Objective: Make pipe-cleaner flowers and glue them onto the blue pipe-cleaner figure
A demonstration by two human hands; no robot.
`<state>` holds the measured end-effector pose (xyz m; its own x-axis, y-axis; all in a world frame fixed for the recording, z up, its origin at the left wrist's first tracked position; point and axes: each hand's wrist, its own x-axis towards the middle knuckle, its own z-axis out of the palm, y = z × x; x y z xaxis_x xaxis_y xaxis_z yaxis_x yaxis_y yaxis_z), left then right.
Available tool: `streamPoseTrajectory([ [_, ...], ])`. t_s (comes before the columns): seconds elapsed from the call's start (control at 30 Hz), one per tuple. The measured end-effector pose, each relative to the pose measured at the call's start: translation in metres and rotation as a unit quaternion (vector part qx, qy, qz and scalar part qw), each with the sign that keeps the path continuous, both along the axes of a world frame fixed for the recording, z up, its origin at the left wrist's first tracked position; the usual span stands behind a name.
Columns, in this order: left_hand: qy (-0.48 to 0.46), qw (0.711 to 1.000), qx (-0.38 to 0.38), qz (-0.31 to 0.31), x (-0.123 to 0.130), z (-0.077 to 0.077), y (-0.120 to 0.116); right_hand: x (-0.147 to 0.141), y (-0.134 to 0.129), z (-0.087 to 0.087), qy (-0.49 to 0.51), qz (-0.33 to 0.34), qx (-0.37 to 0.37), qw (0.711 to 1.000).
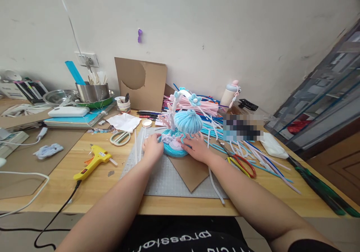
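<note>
Bare forearms [118,199], left hand [153,148], right hand [199,147], fingers [188,143] half open against fuzzy turquoise base [174,152], ribbed blue dome [188,122] above.

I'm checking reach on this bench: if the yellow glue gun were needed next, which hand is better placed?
Left, probably: the left hand is nearer the glue gun, which lies on that side; the right hand would likely cross the left forearm.

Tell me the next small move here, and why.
I'd steady the blue base with the left hand and ease the right hand outward, since the blue shade's curly fringe appears close above it and might snag.
</note>
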<state>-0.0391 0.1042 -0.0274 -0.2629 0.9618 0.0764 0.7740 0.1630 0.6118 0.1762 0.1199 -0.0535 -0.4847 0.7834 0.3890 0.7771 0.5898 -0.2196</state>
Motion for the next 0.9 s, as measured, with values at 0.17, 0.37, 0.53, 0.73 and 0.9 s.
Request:
streamPoseTrajectory([
  [0.17, -0.051, 0.998, 0.035, -0.032, -0.017, 0.006, 0.006, 0.025, 0.012, 0.013, 0.071, 0.025, -0.004, 0.997],
  [0.37, -0.103, 0.993, 0.060, -0.018, -0.037, 0.012, 0.010, 0.053, 0.027, 0.014, 0.179, -0.035, -0.082, 0.980],
  [0.53, -0.124, 0.991, 0.046, -0.013, -0.044, 0.009, 0.016, 0.052, 0.026, 0.012, 0.243, -0.110, -0.127, 0.955],
  [0.73, -0.151, 0.988, -0.016, -0.034, -0.041, -0.001, 0.022, 0.029, 0.015, 0.013, 0.325, -0.109, -0.224, 0.912],
  [0.9, -0.175, 0.984, -0.030, -0.021, -0.034, -0.006, 0.018, 0.017, 0.014, 0.007, 0.403, -0.140, -0.281, 0.860],
])
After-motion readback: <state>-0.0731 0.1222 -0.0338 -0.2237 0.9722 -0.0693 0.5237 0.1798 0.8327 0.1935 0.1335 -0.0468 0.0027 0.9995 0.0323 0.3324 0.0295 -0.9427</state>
